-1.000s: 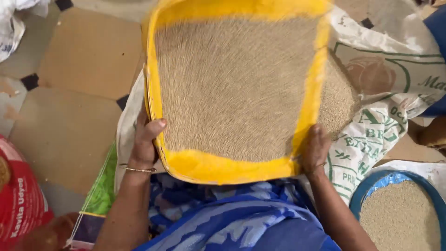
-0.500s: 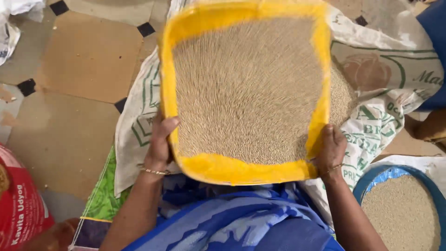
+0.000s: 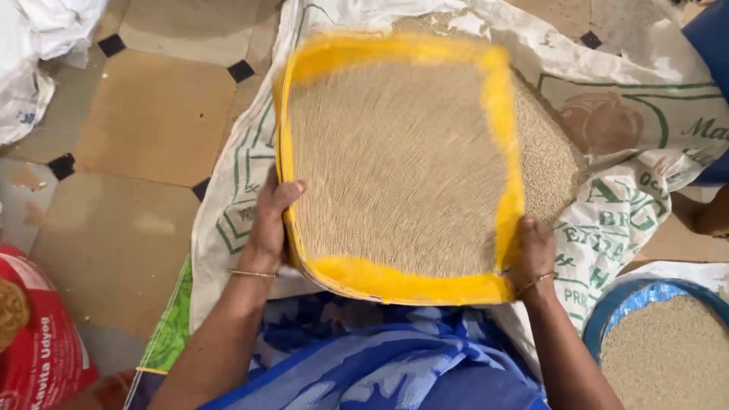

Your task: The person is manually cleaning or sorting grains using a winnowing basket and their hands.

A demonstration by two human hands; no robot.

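Note:
A square yellow-rimmed sieve (image 3: 501,137) full of small tan grain is held level above a white printed sack (image 3: 623,197) spread on the floor. My left hand (image 3: 269,224) grips the sieve's near left rim, thumb over the edge. My right hand (image 3: 535,250) grips the near right corner. The sieve and its grain look motion-blurred. A heap of grain (image 3: 550,163) lies on the sack under the sieve's right side. Thin bangles circle both wrists.
A blue tub of grain (image 3: 661,353) stands at the lower right. A red printed bag (image 3: 34,342) sits at the lower left, white sacking (image 3: 38,53) at the upper left. Tan floor tiles (image 3: 152,114) lie to the left. Blue patterned cloth covers my lap.
The sieve has shifted right and slightly down in view, with both hands still gripping its near rim. Its rim and grain are now blurred from shaking.

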